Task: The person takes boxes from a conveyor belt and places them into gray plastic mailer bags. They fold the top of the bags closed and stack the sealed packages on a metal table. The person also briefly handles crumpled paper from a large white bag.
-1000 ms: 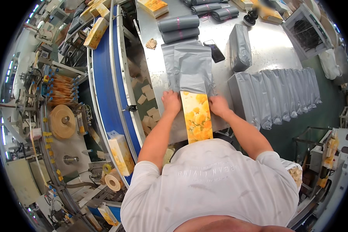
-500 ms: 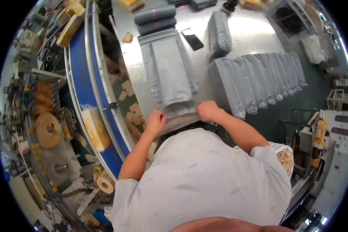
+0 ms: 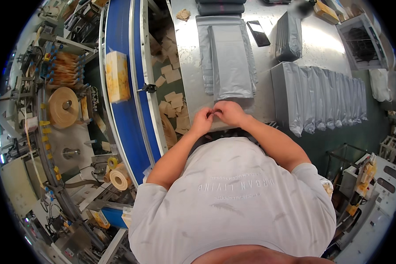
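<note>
A flat grey plastic bag [image 3: 233, 66] lies on top of a stack of similar bags [image 3: 205, 57] on the metal table, its near edge toward me. At that edge's left corner, my left hand [image 3: 202, 122] and my right hand [image 3: 229, 113] meet, fingers closed and thumbs nearly touching. What the fingertips pinch is too small and covered to make out. The right hand hides part of the bag's near edge.
Several filled grey bags [image 3: 317, 94] stand in a row along the right, with another packed bag [image 3: 289, 37] behind. A phone [image 3: 258, 34] and rolled grey bags [image 3: 220, 8] lie farther back. Left, a blue conveyor [image 3: 132, 119] carries a yellow-and-white pack [image 3: 117, 77].
My hands were apart at the two near corners of the bag; now the right has come across to the left. The view has shifted, and the pack on the conveyor sits farther away.
</note>
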### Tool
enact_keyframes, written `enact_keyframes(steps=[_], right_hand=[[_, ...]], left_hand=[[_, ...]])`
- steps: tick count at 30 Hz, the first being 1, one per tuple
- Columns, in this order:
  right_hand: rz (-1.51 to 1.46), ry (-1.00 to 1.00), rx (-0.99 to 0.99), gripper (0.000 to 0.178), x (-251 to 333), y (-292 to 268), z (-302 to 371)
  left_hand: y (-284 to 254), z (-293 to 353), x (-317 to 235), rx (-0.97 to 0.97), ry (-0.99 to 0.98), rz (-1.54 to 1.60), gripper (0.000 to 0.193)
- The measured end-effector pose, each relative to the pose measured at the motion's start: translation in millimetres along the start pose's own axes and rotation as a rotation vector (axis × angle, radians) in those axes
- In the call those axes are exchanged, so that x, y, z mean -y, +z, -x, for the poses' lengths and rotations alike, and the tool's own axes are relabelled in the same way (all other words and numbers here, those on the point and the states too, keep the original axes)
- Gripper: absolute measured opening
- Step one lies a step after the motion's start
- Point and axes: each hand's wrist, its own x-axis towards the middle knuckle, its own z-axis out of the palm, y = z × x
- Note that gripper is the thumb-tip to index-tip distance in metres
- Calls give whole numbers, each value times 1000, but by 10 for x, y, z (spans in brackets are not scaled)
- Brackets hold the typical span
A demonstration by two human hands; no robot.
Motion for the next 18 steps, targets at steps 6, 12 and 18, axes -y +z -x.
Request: enact_keyframes(steps=[6,12,18], right_hand=[[-564,441,-278,11,-451,275,326],[-172,984,-218,22,-1128,233,2650],[380,860,566,23,-632,-81,3307]], left_hand=[[-113,-65,-233,99,205,-81,11],[-106,23,-17,104,-53,29,16],[-505,-145,-427,-49,542,-532,41]])
